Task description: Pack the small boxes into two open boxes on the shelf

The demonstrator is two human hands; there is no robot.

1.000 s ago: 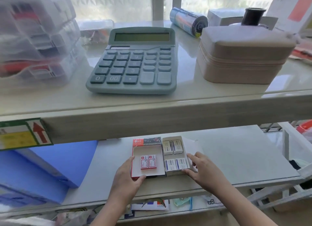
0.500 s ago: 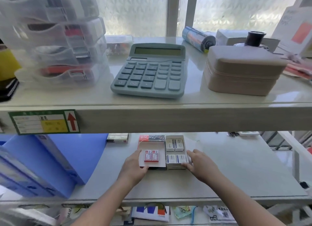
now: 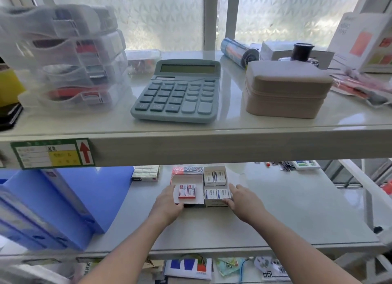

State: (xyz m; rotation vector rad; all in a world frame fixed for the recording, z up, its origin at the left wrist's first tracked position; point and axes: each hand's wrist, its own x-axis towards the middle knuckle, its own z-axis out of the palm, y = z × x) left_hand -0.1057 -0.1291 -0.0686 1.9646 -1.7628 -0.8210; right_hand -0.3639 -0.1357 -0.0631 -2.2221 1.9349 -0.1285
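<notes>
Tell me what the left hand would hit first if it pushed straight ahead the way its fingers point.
The left hand already rests on the red-edged open box. Pushed further, it would likely meet the two red small boxes first, though depth is unclear.

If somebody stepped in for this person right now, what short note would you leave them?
Left hand: resting against the near left corner of the red box, gripping nothing.
Right hand: against the near right side of the white box, gripping nothing.
Both open boxes sit side by side, touching, on the lower shelf.
Done: two small red packs lie in the red box; four small white packs fill the white one.
Left: the red box has room; no loose packs are visible nearby.
</notes>
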